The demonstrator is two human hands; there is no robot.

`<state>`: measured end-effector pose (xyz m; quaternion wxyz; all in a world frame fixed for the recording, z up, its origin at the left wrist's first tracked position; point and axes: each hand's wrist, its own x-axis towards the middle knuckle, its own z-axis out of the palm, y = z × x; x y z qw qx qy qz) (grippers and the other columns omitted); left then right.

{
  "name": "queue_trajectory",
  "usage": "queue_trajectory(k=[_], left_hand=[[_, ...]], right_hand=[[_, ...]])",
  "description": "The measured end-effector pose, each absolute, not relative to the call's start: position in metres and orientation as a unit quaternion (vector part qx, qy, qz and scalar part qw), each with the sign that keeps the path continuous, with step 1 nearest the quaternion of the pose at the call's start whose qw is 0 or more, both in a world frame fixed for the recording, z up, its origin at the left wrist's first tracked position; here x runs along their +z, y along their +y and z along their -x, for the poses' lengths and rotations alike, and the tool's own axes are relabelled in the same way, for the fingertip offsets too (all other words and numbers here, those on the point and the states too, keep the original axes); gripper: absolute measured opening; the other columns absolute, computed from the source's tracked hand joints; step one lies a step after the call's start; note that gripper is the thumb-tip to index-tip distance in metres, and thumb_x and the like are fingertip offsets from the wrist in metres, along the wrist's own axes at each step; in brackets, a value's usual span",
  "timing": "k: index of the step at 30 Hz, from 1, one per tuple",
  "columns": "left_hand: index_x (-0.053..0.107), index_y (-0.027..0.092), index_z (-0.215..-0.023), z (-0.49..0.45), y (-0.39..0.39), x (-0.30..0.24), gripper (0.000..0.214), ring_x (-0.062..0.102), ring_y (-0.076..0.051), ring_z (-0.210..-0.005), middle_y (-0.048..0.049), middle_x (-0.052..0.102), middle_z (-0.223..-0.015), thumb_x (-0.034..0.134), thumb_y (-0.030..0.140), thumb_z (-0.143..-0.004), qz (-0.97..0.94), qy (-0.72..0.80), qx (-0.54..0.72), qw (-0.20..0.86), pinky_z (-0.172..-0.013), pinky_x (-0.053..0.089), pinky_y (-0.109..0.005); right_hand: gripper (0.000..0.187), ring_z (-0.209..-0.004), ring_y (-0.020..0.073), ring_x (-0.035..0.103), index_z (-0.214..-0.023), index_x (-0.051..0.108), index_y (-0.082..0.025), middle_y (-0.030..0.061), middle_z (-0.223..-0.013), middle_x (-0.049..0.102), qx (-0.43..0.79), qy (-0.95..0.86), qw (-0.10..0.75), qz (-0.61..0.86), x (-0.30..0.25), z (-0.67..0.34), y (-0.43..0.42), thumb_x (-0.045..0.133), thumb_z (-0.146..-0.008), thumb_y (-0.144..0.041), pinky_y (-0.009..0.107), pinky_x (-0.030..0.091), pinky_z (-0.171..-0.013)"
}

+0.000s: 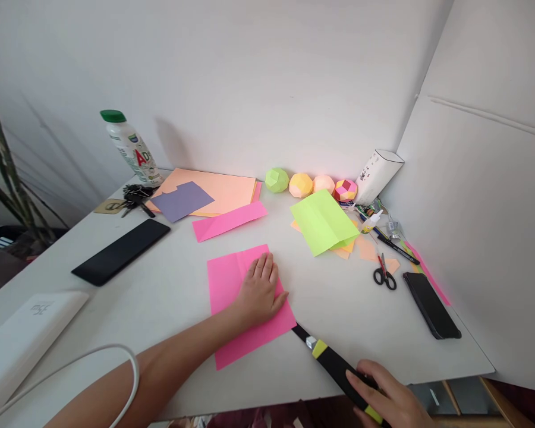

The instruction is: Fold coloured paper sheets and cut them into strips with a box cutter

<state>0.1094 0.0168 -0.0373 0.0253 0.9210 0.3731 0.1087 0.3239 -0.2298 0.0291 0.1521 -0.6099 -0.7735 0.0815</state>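
My left hand point(261, 288) lies flat with fingers together on a pink paper sheet point(232, 285) on the white table point(169, 297), pressing it down. My right hand point(390, 398) is wrapped around the handle of a black and yellow utility knife point(327, 359) near the table's front edge. The knife's tip points at the right corner of the pink sheet. A folded pink strip point(227, 221) lies just beyond the sheet.
A green sheet point(323, 223), scissors point(384, 273), a glue bottle point(371, 221) and a black phone point(430, 304) lie to the right. Several paper balls point(312, 183) line the wall. Orange and purple paper point(205, 193), keys point(134, 196), a bottle point(131, 148) and a dark case point(120, 251) are on the left.
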Motion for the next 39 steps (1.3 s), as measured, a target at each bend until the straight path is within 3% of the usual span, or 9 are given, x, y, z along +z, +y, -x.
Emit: queue_trajectory(k=[10,18,30,39], left_hand=[[0.043,0.003,-0.134,-0.110,0.018,-0.039,0.067,0.017,-0.036,-0.139,-0.0216,0.029,-0.148,0.030,0.052,-0.090,-0.921,0.373,0.106,0.028,-0.112,0.018,-0.051],[0.043,0.004,-0.135,-0.109,0.018,-0.038,0.068,0.016,-0.035,-0.140,-0.0190,0.031,-0.148,0.030,0.053,-0.091,-0.923,0.372,0.100,0.025,-0.113,0.017,-0.048],[0.037,0.001,-0.139,-0.106,0.018,-0.037,0.090,0.014,-0.038,-0.139,-0.0237,0.027,-0.148,0.028,0.071,-0.085,-0.932,0.352,0.087,0.022,-0.112,0.013,-0.049],[0.038,0.000,-0.139,-0.109,0.019,-0.039,0.095,0.016,-0.039,-0.138,-0.0237,0.028,-0.148,0.024,0.076,-0.082,-0.928,0.357,0.099,0.027,-0.111,0.012,-0.049]], right_hand=[[0.044,-0.093,0.0179,0.068,-0.129,0.055,-0.025,0.0107,-0.109,0.066,0.072,-0.773,0.160,0.610,0.030,-0.324,-0.218,0.056,-0.085,-0.023,0.019,0.057,-0.073],[0.041,-0.097,0.0165,0.066,-0.125,0.057,-0.019,0.0136,-0.111,0.062,0.087,-0.778,0.151,0.604,0.030,-0.323,-0.206,0.052,-0.084,-0.016,0.018,0.055,-0.075],[0.039,-0.098,0.0180,0.064,-0.123,0.059,-0.021,0.0126,-0.113,0.059,0.095,-0.765,0.160,0.617,0.026,-0.316,-0.181,0.049,-0.086,-0.016,0.022,0.056,-0.077],[0.038,-0.096,0.0182,0.063,-0.121,0.060,-0.020,0.0119,-0.112,0.058,0.118,-0.757,0.171,0.619,0.029,-0.312,-0.153,0.047,-0.085,-0.014,0.026,0.056,-0.077]])
